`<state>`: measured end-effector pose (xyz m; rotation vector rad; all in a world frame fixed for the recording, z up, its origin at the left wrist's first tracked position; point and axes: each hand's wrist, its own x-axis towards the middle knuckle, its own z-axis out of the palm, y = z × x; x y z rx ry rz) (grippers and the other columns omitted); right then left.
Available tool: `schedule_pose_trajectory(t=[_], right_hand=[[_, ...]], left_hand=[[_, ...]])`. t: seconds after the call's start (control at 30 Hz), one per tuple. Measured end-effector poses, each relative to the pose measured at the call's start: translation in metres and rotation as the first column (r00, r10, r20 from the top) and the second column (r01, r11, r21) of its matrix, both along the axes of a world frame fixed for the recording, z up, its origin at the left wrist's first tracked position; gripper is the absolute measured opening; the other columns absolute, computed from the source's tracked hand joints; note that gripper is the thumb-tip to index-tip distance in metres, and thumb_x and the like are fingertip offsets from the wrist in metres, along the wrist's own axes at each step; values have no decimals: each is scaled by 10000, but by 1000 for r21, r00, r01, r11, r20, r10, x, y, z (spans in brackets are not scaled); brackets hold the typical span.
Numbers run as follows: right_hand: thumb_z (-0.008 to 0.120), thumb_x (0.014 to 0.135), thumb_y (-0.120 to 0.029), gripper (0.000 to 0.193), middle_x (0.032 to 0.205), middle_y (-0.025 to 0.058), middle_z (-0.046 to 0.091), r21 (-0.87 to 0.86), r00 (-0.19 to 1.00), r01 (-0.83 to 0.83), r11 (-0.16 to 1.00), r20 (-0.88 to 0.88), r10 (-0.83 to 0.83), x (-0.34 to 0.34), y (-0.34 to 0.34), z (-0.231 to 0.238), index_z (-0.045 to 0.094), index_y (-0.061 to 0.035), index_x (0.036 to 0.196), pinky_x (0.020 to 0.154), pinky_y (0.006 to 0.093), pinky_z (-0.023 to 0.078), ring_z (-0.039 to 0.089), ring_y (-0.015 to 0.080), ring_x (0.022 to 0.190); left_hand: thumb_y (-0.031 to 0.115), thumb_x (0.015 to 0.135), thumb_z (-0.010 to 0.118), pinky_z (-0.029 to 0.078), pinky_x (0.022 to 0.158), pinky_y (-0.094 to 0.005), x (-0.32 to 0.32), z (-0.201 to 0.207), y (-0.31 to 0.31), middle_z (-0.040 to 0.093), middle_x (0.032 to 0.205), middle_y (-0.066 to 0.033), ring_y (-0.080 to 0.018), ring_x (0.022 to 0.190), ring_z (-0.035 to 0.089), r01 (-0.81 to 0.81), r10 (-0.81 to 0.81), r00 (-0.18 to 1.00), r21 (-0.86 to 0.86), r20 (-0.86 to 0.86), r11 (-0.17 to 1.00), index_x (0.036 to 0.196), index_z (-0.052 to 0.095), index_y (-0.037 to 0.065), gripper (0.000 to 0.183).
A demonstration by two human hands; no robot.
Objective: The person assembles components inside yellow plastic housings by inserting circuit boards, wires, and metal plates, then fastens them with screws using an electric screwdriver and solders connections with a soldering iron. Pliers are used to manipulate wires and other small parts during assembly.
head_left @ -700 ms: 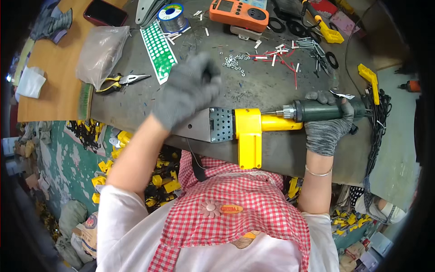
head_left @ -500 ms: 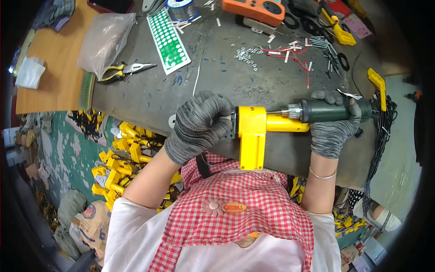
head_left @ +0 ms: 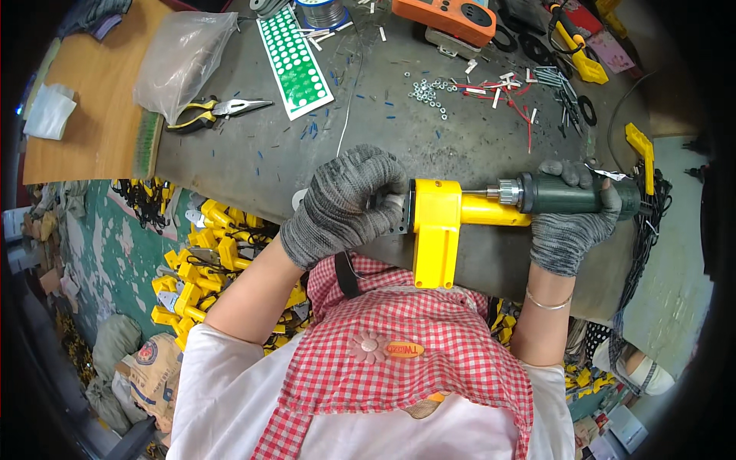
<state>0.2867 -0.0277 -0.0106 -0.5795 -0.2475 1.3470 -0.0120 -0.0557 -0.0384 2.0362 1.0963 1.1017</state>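
Observation:
A yellow plastic tool housing (head_left: 438, 245) with a long handle stub pointing right sits in front of me at the table's near edge. My left hand (head_left: 349, 203), in a grey knit glove, is closed at its left side, by a dark plate (head_left: 397, 218) with small holes. My gloved right hand (head_left: 575, 222) is wrapped round a dark green electric screwdriver (head_left: 563, 193), lying level. Its silver chuck (head_left: 504, 191) points left, and the thin bit (head_left: 475, 192) reaches the housing's right face. Whatever the left fingertips pinch is hidden.
Pliers (head_left: 218, 111), a green-and-white sticker sheet (head_left: 303, 84) and a solder spool (head_left: 322, 14) lie at the back left. Loose nuts (head_left: 433, 96), red wires (head_left: 529, 126), screws (head_left: 548, 77) and an orange meter (head_left: 448, 17) are back right. Yellow housings (head_left: 195, 268) are heaped below, left.
The view has shifted slightly, so the table things sit a little differently. My left fingers have loosened a little at the plate; the screwdriver stays at the housing.

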Motion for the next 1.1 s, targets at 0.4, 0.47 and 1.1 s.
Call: schedule_pose_trajectory(t=[0.4,0.47,1.1], right_hand=[[657,762,-215,294,707,12,474,56,999,-30,998,-36,32,1,-4,0,534,-62,981,787,418,418,488,178,689],[658,765,-219,289,705,13,476,40,999,-8,999,-32,10,-2,-3,-1,537,-67,979,780,420,419,484,177,677],[661,803,-285,336,690,0,447,67,1000,-18,998,-13,18,-5,-5,4,541,-60,1022,781,383,393,458,156,680]], left_hand=[[47,707,716,488,637,-385,2,4,-1,575,768,-84,-272,724,583,14,-15,1000,-138,-4,990,876,602,78,206],[39,710,706,491,657,-381,-2,-2,1,583,789,-91,-274,731,584,37,-30,997,-111,65,993,872,606,68,193],[128,755,665,509,698,-410,6,24,5,604,805,-128,-318,777,598,31,-35,999,-272,-9,962,861,628,54,135]])
